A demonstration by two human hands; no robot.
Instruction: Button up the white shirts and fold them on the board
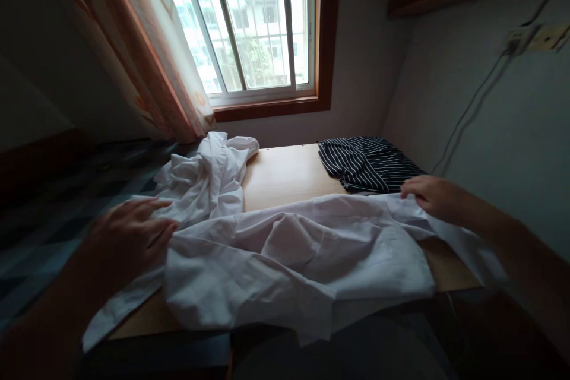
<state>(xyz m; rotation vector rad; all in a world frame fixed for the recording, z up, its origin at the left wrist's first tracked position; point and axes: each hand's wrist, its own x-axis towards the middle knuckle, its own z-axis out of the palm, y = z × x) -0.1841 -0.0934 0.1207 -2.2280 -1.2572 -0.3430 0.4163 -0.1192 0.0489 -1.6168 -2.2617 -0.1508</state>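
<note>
A white shirt lies spread and creased across the near part of the wooden table, its lower edge hanging over the front. At its left end is my left hand, fingers stretched out and slightly apart over the cloth. My right hand is at the far right corner, its fingers bent and closed on the fabric. One sleeve trails down past each side of the table. Beyond my left hand, a second white garment sits in a crumpled heap.
A black-and-white striped cloth lies at the table's back right. Bare wood of the table shows between the garments. To the left is a dark checked bedspread. A patterned curtain hangs beside the window; a cable runs down the right wall.
</note>
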